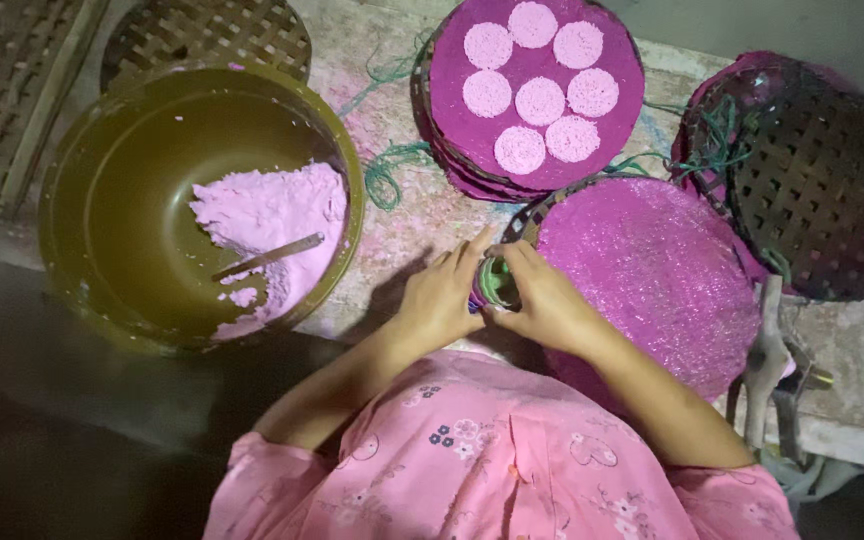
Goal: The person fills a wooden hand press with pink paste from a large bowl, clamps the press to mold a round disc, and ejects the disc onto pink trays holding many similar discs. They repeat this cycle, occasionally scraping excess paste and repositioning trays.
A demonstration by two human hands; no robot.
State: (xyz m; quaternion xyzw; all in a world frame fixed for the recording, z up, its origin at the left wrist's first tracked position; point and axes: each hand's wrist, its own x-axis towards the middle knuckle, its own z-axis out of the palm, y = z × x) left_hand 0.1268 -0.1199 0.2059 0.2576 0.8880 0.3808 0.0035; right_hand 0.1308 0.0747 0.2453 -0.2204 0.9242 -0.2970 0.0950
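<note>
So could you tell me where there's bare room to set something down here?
The magenta mat right of both hands lies bare. The upper tray is crowded with seven pink discs; the bowl holds pink dough.

A basin [82, 230] holding a mound of dough [272, 215] with a stick [270, 256] laid on it is set at the left. To its right, a small ring mould [497, 283] is enclosed between the left hand [442, 295] and right hand [542, 300] at the edge of a round tray [662, 280]. Behind that, seven discs [540, 100] are laid on a stack of trays [462, 175], and a woven tray [812, 190] is placed at the far right
</note>
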